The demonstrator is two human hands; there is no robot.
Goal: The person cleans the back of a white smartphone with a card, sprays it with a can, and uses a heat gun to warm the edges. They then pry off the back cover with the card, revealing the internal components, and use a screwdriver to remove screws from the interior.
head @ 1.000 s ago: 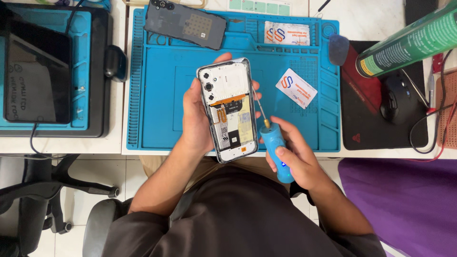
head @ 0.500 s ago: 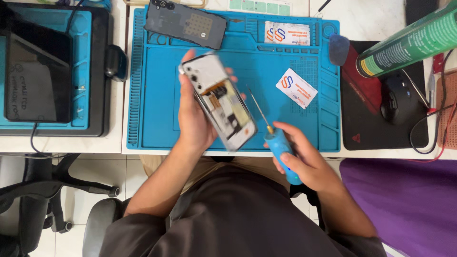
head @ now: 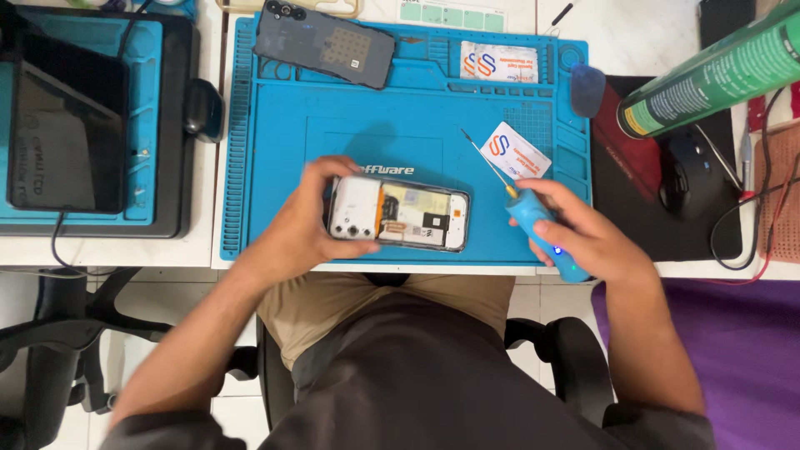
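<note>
- Far left I see a dark tablet [head: 67, 133] on its stand.
- My left hand [head: 304, 221] grips the opened phone [head: 400, 214] by its camera end, lying sideways over the near edge of the blue work mat [head: 400, 108].
- My right hand [head: 583, 237] is closed around the blue electric screwdriver [head: 542, 233], tip pointing away, beside the phone but apart.
- A green can [head: 708, 71] lies far right.

Open blue mat [head: 400, 125] above the opened phone [head: 400, 218] — back cover [head: 325, 43] and card [head: 517, 152] crowd its edges.
</note>
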